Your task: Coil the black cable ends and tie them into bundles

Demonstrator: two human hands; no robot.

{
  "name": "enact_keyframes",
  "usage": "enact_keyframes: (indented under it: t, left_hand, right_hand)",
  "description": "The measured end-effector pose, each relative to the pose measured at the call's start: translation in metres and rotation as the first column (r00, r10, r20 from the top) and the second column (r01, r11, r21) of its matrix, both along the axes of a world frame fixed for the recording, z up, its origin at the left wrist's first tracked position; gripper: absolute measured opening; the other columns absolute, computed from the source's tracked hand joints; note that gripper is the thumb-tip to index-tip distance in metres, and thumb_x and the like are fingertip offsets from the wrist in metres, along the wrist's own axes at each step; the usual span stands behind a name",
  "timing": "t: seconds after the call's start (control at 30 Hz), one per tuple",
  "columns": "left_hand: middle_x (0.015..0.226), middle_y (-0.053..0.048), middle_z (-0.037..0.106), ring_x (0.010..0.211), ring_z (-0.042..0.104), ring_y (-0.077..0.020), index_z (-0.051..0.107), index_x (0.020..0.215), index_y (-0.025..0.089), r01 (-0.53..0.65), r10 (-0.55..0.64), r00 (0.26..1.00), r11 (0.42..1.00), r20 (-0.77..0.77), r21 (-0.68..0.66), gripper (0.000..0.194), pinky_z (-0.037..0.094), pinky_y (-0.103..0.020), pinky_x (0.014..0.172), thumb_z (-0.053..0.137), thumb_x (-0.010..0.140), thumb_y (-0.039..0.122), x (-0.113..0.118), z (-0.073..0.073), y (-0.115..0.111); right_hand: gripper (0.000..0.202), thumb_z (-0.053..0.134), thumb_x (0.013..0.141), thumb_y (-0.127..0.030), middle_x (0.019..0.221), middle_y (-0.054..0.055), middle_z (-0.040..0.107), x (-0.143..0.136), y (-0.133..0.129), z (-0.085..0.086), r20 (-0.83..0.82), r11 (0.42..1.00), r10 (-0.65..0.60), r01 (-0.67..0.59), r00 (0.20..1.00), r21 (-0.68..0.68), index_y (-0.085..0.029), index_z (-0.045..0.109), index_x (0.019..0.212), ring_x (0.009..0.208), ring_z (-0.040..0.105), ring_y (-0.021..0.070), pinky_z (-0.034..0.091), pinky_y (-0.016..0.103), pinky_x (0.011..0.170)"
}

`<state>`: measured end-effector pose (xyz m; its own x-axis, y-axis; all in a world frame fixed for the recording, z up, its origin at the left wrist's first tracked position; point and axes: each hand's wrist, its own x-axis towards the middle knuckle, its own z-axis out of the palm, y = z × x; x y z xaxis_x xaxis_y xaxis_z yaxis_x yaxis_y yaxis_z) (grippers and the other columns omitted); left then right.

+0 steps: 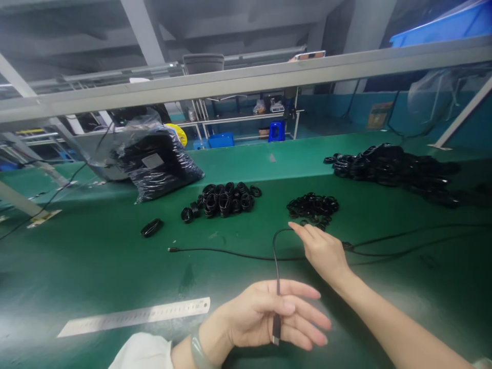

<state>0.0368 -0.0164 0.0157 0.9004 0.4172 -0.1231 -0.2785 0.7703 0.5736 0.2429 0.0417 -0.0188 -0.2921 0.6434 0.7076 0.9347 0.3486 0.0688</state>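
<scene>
A black USB cable [276,256] runs between my two hands. In my left hand [265,315], palm up with the fingers spread, the thumb pins the cable just above its plug [276,329], which hangs over the palm. My right hand [325,251] pinches the same cable farther along, its fingertips closed. Below and left of it, a straight length of cable with a connector end [172,249] lies on the green table [115,277]. Just beyond my right hand is a pile of small black rings [313,206].
A steel ruler [138,316] lies at front left. Coiled black cables [225,199] are heaped mid-table, with a single coil [151,227] to their left. A filled plastic bag [157,159] stands behind. More black cables [392,166] are piled at right. A metal rail [246,84] crosses above.
</scene>
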Motion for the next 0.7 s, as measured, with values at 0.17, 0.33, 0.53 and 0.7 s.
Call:
enact_keyframes:
  t: [0.17, 0.33, 0.53, 0.7]
  left_hand:
    - [0.131, -0.014, 0.066, 0.115, 0.066, -0.0243, 0.054, 0.137, 0.014, 0.036, -0.036, 0.999, 0.999, 0.027, -0.001, 0.062, 0.05, -0.028, 0.092, 0.049, 0.078, -0.005, -0.001, 0.006, -0.001]
    - [0.135, -0.014, 0.063, 0.12, 0.063, -0.0238, 0.047, 0.144, 0.018, 0.076, -0.075, 0.996, 0.997, 0.056, 0.0, 0.069, 0.048, -0.028, 0.094, 0.048, 0.079, -0.007, -0.002, 0.005, 0.0]
    - [0.143, -0.01, 0.057, 0.127, 0.058, -0.0221, 0.043, 0.146, 0.023, 0.077, -0.078, 0.995, 0.997, 0.056, 0.017, 0.083, 0.047, -0.026, 0.096, 0.048, 0.071, -0.01, -0.002, 0.005, -0.002]
    - [0.152, -0.011, 0.046, 0.139, 0.044, -0.0246, 0.049, 0.143, 0.02, 0.03, -0.035, 0.997, 0.996, 0.061, 0.085, 0.072, 0.043, -0.029, 0.104, 0.051, 0.076, -0.006, -0.011, 0.015, -0.001]
  right_hand:
    - [0.043, 0.044, 0.091, 0.001, 0.08, 0.001, 0.069, -0.006, -0.004, -0.001, -0.001, 1.0, -0.025, 0.025, 1.0, -0.016, -0.019, 0.066, 0.122, 0.07, 0.063, 0.0147, 0.04, 0.027, 0.059]
    - [0.043, 0.045, 0.089, 0.001, 0.081, 0.001, 0.071, -0.01, -0.005, -0.003, 0.007, 1.0, -0.026, 0.027, 1.0, -0.017, -0.019, 0.067, 0.12, 0.068, 0.064, 0.0146, 0.04, 0.027, 0.058]
    - [0.045, 0.045, 0.088, 0.001, 0.083, 0.001, 0.072, -0.01, -0.006, -0.006, 0.031, 0.999, -0.011, 0.013, 0.999, -0.049, -0.019, 0.066, 0.121, 0.068, 0.065, 0.0157, 0.042, 0.028, 0.057]
    - [0.044, 0.048, 0.086, -0.001, 0.089, 0.003, 0.074, -0.009, -0.006, -0.008, 0.087, 0.976, 0.08, -0.06, 0.993, -0.212, -0.022, 0.065, 0.122, 0.072, 0.066, 0.0176, 0.043, 0.027, 0.059]
